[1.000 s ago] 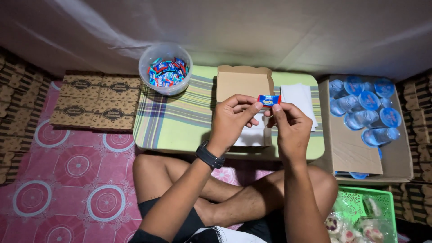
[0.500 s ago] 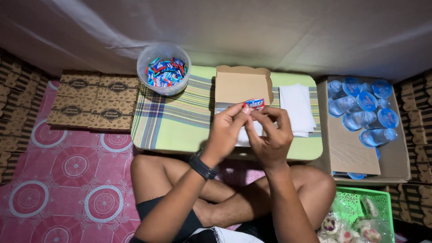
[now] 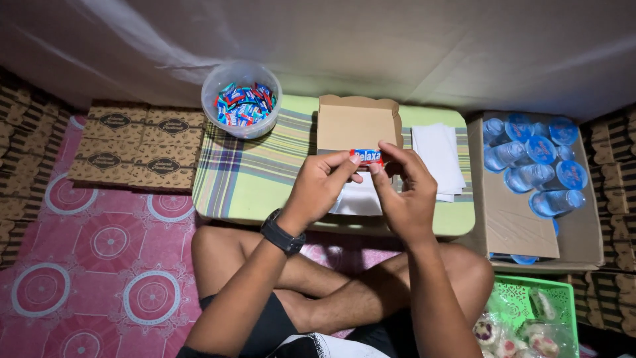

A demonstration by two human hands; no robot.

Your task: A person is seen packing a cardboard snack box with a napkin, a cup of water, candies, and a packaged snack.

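Left hand [image 3: 317, 189] and right hand [image 3: 404, 192] both pinch one small red-and-blue wrapped candy [image 3: 367, 157] by its ends, fingertips closed on it, held up between them. Just behind and under the hands: open cardboard box [image 3: 358, 122] with white paper inside, on a low striped table [image 3: 258, 172]. Beyond the left hand, a clear tub of candies [image 3: 242, 99]. Right of the right hand, white napkins [image 3: 437, 159]; farther right, a carton of sealed water cups [image 3: 530, 166].

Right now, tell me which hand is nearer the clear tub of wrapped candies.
Left. The left hand pinches the wrapped candy over the open box, on the side toward the tub. The right hand pinches the candy's other end, farther away.
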